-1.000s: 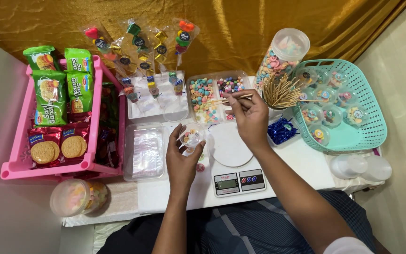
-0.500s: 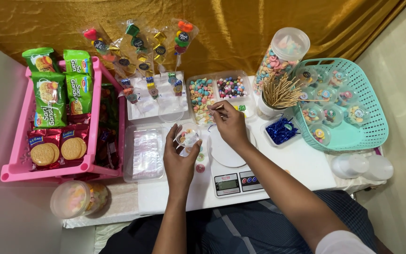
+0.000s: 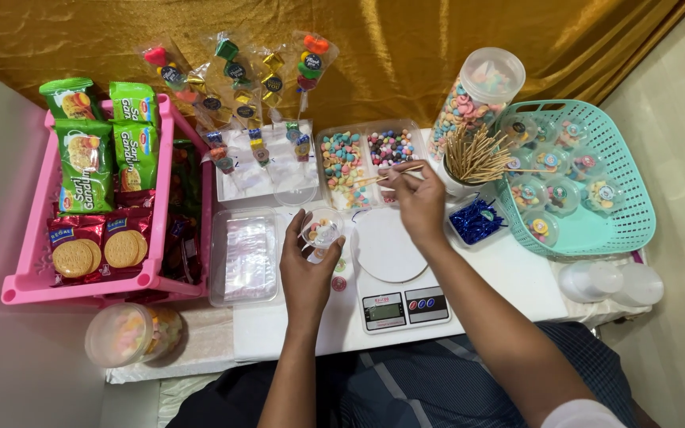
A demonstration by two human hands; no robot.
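Left hand fingers curled around small clear cup; right hand fingers pinching wooden skewer over candy tray.

Showing: two hands, one scale, one teal basket, four green snack packs, perhaps five candy skewers.

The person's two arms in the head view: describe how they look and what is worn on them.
Both forearms are bare from wrist to above the elbow. The left hand and right hand show no gloves, and no rings, watch or bracelet can be seen. Only at the right upper arm does a white sleeve edge show. The fingers are bare too.
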